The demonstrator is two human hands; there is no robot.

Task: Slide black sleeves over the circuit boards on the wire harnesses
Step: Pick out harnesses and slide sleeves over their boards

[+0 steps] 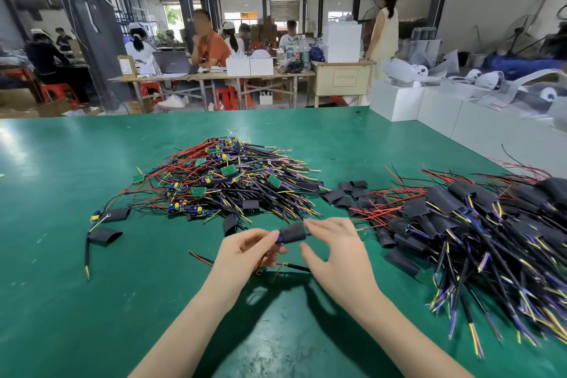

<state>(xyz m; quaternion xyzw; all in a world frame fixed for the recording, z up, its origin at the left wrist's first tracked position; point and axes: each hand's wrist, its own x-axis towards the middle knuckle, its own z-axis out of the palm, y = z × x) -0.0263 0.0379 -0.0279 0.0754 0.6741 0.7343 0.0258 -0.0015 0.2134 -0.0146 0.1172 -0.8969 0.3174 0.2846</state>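
The black sleeve [293, 232] lies crosswise between both hands: left hand [245, 250] pinches its board end, right hand [333, 252] fingers [316, 225] loosely touch the other.

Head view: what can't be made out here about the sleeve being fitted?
- Board inside the sleeve: covered; only a blue part shows at its left end.
- Right hand grip: fingertips at the sleeve's right edge, contact unclear.
- Wires below the left hand: partly hidden by the fingers.
- Right pile: cut off by the frame edge, blurred.
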